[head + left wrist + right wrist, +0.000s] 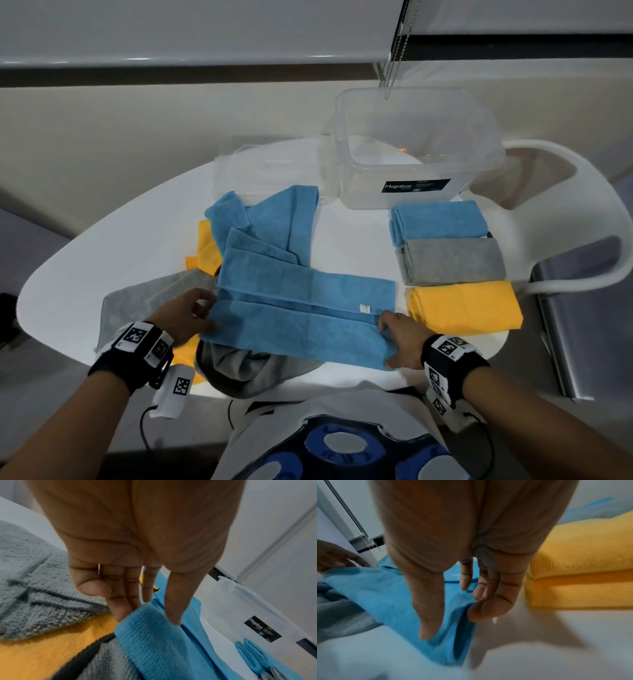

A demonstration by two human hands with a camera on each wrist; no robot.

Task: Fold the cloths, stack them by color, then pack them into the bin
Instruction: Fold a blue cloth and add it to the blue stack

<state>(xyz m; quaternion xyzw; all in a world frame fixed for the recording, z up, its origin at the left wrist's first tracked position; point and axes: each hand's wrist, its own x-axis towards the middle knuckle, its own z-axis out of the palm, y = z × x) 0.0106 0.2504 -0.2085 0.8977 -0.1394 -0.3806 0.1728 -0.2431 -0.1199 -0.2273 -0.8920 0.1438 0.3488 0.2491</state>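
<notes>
While the fold is unfinished: risks are read left to right.
Loose pile (154, 298): could be dragged along.
Left hand (186, 317): blue cloth (301, 325) pinched at its left end on the counter (356, 236); edges misalign if released.
Right hand (400, 339): right end pinched; uneven pull skews the fold.
Folded stacks (452, 263): beside the bin (414, 147), could be nudged.

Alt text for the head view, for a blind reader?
Both hands, left hand and right hand, pinch the ends of a long blue cloth mid-fold on a white table. Folded blue, grey and yellow cloths sit beside an empty clear plastic bin.
</notes>
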